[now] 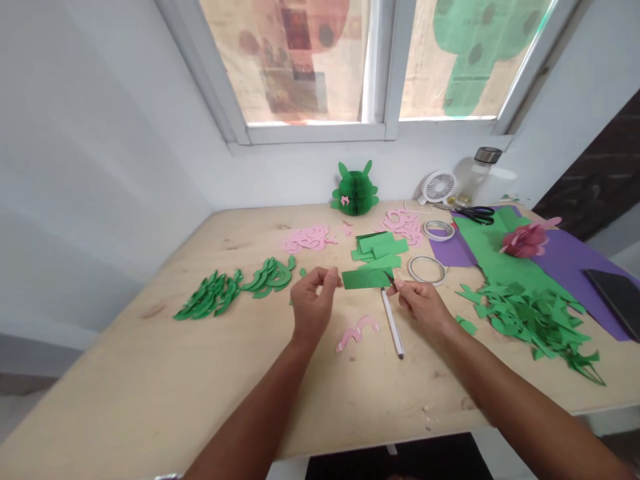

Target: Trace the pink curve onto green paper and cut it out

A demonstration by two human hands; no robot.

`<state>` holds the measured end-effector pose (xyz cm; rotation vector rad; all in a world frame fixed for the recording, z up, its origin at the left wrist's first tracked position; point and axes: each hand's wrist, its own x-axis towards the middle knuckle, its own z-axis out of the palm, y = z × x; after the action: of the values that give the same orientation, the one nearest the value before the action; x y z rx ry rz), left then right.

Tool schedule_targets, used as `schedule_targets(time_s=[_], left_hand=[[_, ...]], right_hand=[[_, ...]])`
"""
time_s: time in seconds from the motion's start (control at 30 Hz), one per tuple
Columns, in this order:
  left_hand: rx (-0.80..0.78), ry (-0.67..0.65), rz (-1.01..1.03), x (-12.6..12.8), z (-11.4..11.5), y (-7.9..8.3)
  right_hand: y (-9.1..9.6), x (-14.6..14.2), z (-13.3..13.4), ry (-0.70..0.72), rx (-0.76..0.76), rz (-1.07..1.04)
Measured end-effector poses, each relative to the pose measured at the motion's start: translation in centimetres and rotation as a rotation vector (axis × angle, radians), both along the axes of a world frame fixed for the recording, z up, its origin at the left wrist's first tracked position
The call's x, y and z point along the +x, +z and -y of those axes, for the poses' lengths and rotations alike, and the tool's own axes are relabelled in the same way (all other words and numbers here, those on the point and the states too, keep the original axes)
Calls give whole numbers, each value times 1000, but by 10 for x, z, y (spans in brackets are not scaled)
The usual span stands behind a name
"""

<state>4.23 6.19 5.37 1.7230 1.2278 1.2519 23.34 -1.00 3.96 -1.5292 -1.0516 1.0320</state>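
Observation:
A green paper strip (367,279) is held level above the table between both hands. My left hand (314,300) is closed, thumb and finger pinched at the strip's left end. At the right end, my right hand (417,303) pinches the strip's corner; a small dark thing beside those fingertips is too small to make out. Just beyond lies a stack of green paper strips (380,247). A white pen (393,323) rests on the table below the strip. To its left is a pink wavy paper cutout (357,332).
Green cut pieces (213,293) lie at left, pink cutouts (310,238) further back. Green scraps (535,320) spread at right near purple paper (570,267). Tape rolls (427,271), black scissors (475,214), a fan (438,187), a bottle (477,177) and a green paper figure (356,193) stand or lie behind.

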Motion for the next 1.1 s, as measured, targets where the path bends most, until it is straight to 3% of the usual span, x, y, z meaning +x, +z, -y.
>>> schedule_targets(time_s=[0.07,0.17,0.23,0.4,0.6,0.83,1.1], left_hand=[[-96,-193,-14,8,10,-2],[-365,-506,-47,20,22,-8],[-521,-558,4,25,26,-11],[-737,-547,367,31,29,-8],[-737,-445,696,36,29,-11],[-706,-291,881,38,28,-16],[-707,-264,929,42,29,-21]], right_hand=[[0,1,-1,0,-7,-88],[2,0,0,-11,-14,-213],[4,-1,1,-19,-18,-280],[6,-6,3,-14,-26,-371],[2,-14,5,-31,-11,-376],[-7,-23,5,-2,13,-293],[-17,-27,5,4,36,-258]])
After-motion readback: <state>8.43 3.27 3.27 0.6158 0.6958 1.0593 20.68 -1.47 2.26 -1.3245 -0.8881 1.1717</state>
